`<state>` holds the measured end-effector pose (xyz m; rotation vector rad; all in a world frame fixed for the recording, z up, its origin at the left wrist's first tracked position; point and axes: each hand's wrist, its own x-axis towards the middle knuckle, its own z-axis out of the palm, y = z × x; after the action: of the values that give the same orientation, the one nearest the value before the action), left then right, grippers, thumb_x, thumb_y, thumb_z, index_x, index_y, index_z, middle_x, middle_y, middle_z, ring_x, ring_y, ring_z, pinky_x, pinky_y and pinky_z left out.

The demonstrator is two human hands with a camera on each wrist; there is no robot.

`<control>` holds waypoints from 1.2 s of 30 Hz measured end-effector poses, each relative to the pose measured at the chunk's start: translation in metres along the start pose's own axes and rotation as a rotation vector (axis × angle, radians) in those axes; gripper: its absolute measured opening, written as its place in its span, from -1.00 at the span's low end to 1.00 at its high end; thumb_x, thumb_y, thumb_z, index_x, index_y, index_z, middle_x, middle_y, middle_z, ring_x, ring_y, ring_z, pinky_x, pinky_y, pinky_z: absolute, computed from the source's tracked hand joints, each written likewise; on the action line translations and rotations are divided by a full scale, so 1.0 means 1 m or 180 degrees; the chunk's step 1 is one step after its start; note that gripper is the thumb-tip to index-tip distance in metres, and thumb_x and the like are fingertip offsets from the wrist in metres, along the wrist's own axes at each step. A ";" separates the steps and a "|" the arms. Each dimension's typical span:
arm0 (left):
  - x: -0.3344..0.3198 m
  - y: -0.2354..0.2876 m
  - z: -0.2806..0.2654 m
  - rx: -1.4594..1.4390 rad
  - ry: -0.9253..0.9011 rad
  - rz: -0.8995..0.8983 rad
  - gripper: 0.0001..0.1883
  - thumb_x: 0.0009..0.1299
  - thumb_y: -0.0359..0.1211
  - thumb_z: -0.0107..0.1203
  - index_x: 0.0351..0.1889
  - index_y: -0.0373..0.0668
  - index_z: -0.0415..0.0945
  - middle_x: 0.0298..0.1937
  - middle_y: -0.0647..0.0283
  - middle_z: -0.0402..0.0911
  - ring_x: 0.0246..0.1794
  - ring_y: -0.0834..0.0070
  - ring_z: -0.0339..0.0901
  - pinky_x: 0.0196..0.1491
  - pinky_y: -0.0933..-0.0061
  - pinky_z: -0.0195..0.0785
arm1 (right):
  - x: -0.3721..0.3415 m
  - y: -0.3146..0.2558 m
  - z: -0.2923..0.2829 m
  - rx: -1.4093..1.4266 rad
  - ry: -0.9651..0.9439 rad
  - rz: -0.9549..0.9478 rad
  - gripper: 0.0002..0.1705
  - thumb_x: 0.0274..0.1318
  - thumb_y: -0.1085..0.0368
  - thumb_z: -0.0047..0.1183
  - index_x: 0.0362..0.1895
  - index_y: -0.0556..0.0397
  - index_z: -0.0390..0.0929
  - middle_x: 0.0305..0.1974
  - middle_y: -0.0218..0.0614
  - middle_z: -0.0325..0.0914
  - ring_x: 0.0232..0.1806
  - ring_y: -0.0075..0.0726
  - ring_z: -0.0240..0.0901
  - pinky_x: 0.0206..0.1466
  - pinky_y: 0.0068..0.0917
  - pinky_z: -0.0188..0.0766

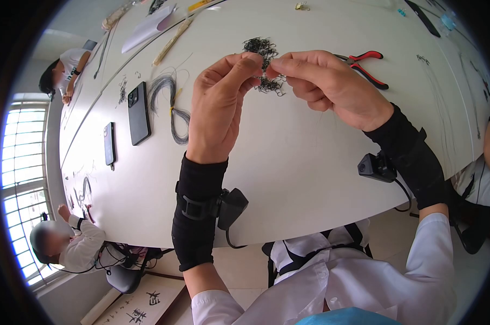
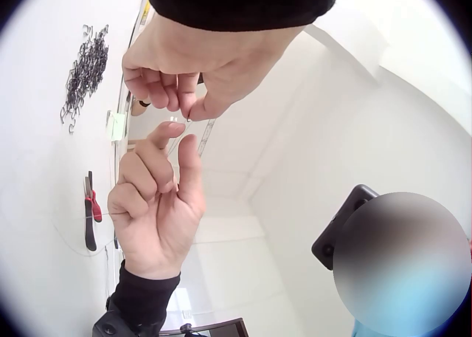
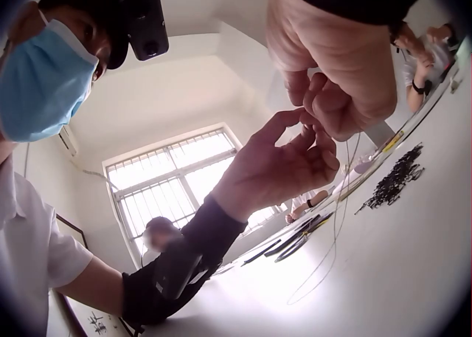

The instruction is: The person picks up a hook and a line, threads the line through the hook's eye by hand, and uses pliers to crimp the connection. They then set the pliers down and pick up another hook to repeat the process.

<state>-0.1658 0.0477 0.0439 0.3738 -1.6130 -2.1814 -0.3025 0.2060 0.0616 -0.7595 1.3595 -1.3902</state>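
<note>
Before a loose pile of black hooks (image 1: 260,46) on the table (image 1: 299,173), the left hand (image 1: 219,100) pinches something tiny and shiny; the right hand (image 1: 331,78) holds thin line (image 3: 337,234) in curled fingers. Pliers (image 1: 370,77) lie right of the pile, a wire coil (image 1: 172,110) left.

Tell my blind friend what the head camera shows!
A person's left hand and right hand work close together in front of a pile of dark bits on a white table. Pliers lie at right; coiled strands and two phones at left.
</note>
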 end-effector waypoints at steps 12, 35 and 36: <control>-0.003 0.000 0.011 -0.0237 0.0063 -0.0173 -0.90 0.45 -0.43 0.18 -0.22 -0.29 0.65 -0.21 0.31 0.64 -0.14 0.59 0.52 0.12 0.46 0.35 | 0.002 0.005 0.002 -0.0279 0.0429 -0.0357 -0.70 0.41 0.03 0.10 -0.11 -0.01 0.63 -0.67 -0.80 0.05 -0.69 -0.82 -0.21 -0.61 -0.62 -0.30; -0.001 0.007 0.007 0.0099 0.0008 0.0156 -0.77 0.52 -0.32 0.18 -0.15 -0.37 0.60 -0.25 0.25 0.64 -0.20 0.52 0.59 0.09 0.43 0.45 | -0.002 0.006 -0.005 -0.0906 0.0234 -0.0135 -0.72 0.38 0.16 0.10 -0.15 0.13 0.68 -0.44 -0.46 0.56 -0.35 -0.58 0.48 -0.18 -0.62 0.41; 0.001 0.008 0.006 0.0137 0.0001 0.0208 -0.76 0.52 -0.31 0.18 -0.15 -0.37 0.60 -0.25 0.25 0.64 -0.20 0.53 0.59 0.09 0.43 0.45 | -0.004 0.008 -0.008 -0.1151 0.0183 -0.0042 -0.72 0.38 0.16 0.10 -0.13 0.13 0.68 -0.41 -0.42 0.57 -0.32 -0.52 0.50 -0.13 -0.58 0.44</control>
<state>-0.1680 0.0507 0.0531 0.3291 -1.6510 -2.1014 -0.3074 0.2133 0.0537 -0.9705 1.6788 -1.1969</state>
